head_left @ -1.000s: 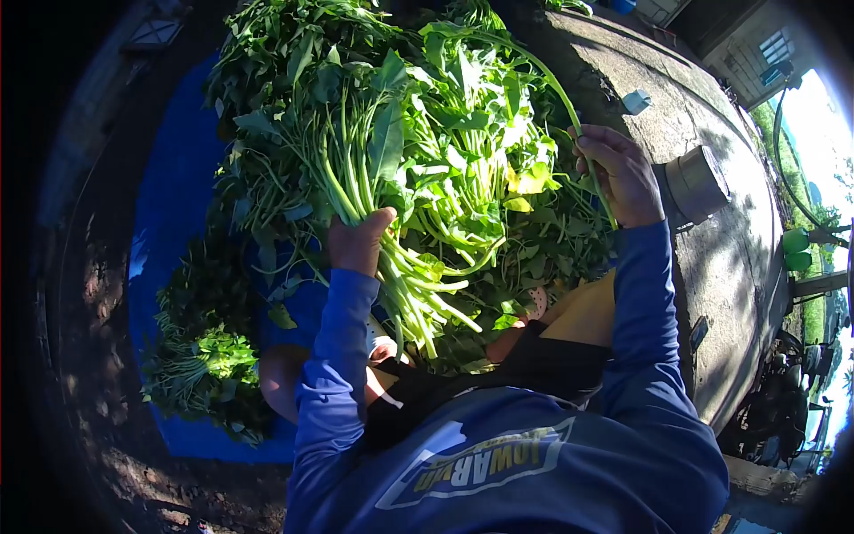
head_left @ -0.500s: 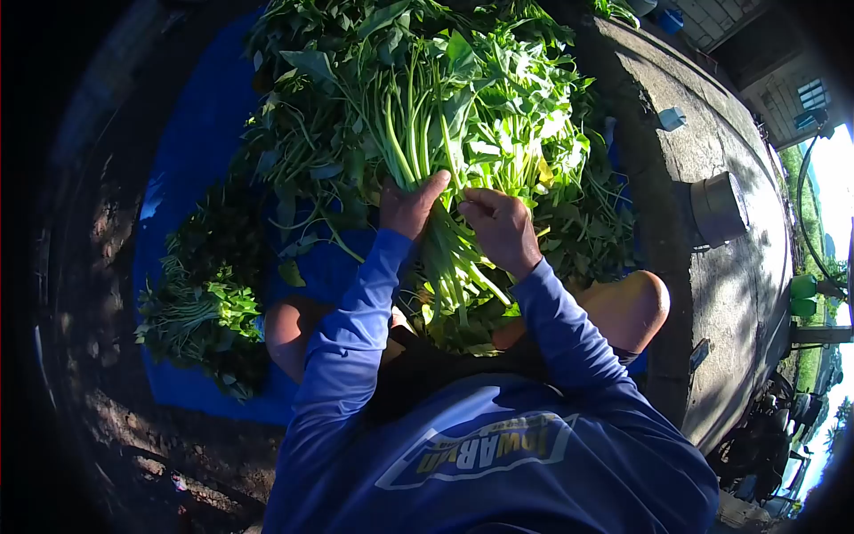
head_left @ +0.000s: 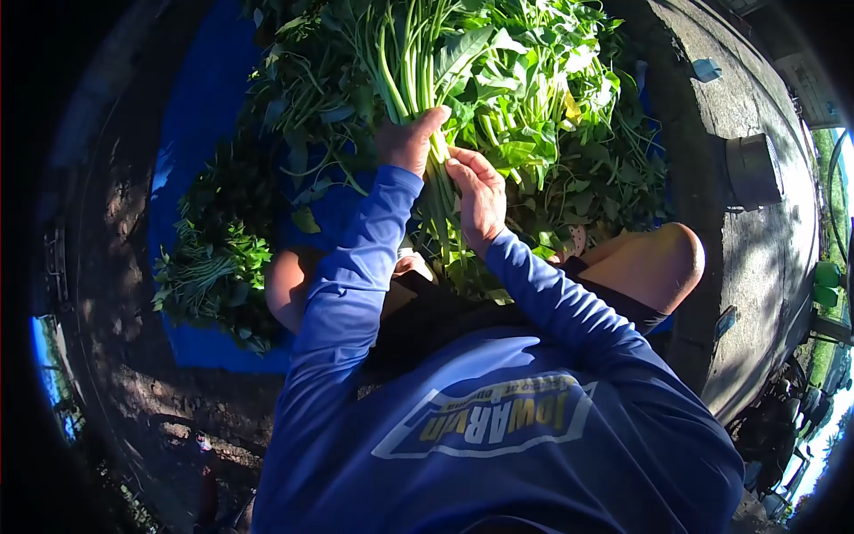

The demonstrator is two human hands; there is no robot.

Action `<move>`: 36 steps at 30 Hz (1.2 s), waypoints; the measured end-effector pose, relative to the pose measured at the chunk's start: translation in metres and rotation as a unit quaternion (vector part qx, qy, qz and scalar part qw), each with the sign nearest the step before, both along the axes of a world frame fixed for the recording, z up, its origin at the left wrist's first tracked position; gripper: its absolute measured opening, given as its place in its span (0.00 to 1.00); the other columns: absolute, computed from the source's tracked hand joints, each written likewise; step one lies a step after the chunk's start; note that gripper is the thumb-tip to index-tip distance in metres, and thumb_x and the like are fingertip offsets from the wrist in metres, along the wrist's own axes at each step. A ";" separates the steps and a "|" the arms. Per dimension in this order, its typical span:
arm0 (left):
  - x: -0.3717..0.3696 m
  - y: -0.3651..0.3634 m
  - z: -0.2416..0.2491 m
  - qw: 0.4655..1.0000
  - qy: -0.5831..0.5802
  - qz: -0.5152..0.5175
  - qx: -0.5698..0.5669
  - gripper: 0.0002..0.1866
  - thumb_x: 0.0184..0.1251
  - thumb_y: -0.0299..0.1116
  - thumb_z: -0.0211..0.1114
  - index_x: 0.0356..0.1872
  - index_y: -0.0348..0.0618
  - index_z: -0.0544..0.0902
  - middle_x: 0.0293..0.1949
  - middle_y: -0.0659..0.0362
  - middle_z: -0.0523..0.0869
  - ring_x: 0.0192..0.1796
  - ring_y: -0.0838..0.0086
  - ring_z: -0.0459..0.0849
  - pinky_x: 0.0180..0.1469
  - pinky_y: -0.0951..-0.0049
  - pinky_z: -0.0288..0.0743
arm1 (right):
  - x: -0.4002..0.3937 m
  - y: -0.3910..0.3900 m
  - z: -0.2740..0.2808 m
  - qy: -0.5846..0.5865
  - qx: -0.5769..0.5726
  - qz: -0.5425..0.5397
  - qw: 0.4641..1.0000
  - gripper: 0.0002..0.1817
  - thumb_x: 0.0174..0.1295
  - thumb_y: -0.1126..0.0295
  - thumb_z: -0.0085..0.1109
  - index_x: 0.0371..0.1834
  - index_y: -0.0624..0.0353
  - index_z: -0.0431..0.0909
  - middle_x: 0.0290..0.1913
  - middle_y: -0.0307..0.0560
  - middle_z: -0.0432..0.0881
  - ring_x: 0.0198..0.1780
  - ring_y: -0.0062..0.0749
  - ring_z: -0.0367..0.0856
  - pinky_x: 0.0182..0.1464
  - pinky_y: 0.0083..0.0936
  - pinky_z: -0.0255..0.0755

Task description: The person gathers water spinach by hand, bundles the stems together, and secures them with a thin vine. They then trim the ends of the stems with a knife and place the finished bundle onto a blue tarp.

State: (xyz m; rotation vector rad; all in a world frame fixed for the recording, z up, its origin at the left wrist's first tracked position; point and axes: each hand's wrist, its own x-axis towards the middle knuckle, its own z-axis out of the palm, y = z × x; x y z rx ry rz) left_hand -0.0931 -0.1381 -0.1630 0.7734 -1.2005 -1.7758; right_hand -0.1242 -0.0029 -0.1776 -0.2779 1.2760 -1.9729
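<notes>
Bunch: long pale-green stems, broad leaves; held over the near part of the blue tarp. Left fingers wrapped round stems; right fingers pinching stems just beside. Bare tarp strip along left edge.

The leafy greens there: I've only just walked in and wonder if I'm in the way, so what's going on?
A person in a blue top is handling greens. Their left hand grips a bunch of long-stemmed greens, leaves pointing away, and their right hand has its fingertips at the stems just beside it. A large leafy heap lies beyond, and a smaller pile sits off to the left on a blue sheet.
</notes>
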 end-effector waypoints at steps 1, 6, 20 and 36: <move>0.000 -0.002 0.002 1.000 0.018 0.009 -0.003 0.17 0.56 0.28 0.82 0.47 0.38 0.89 0.42 0.61 0.91 0.39 0.75 0.87 0.45 0.70 0.83 | -0.002 -0.005 0.000 0.007 -0.008 0.006 1.000 0.13 0.73 0.72 0.63 0.56 0.65 0.86 0.44 0.38 0.89 0.43 0.19 0.83 0.50 0.19 0.77; 0.016 -0.038 0.028 0.998 -0.005 -0.017 -0.053 0.16 0.62 0.29 0.79 0.49 0.38 0.87 0.40 0.60 0.89 0.34 0.74 0.88 0.39 0.70 0.87 | -0.054 -0.001 0.053 -0.153 -0.080 0.128 0.977 0.21 0.78 0.59 0.55 0.64 0.61 0.81 0.51 0.44 0.84 0.55 0.36 0.82 0.60 0.36 0.73; 0.029 -0.037 0.088 0.989 0.099 -0.111 -0.002 0.25 0.64 0.32 0.73 0.62 0.36 0.83 0.51 0.52 0.91 0.46 0.66 0.93 0.50 0.64 0.92 | -0.075 0.057 0.133 0.616 0.060 0.166 0.768 0.16 0.65 0.74 0.63 0.55 0.60 0.88 0.53 0.52 0.88 0.54 0.50 0.87 0.57 0.41 0.81; 0.040 -0.038 0.100 0.998 0.059 -0.014 0.029 0.21 0.66 0.36 0.74 0.57 0.36 0.83 0.43 0.52 0.91 0.38 0.66 0.90 0.44 0.63 0.89 | -0.106 0.107 0.030 0.399 0.368 0.424 0.725 0.11 0.62 0.66 0.66 0.42 0.63 0.86 0.36 0.54 0.88 0.41 0.47 0.88 0.47 0.41 0.80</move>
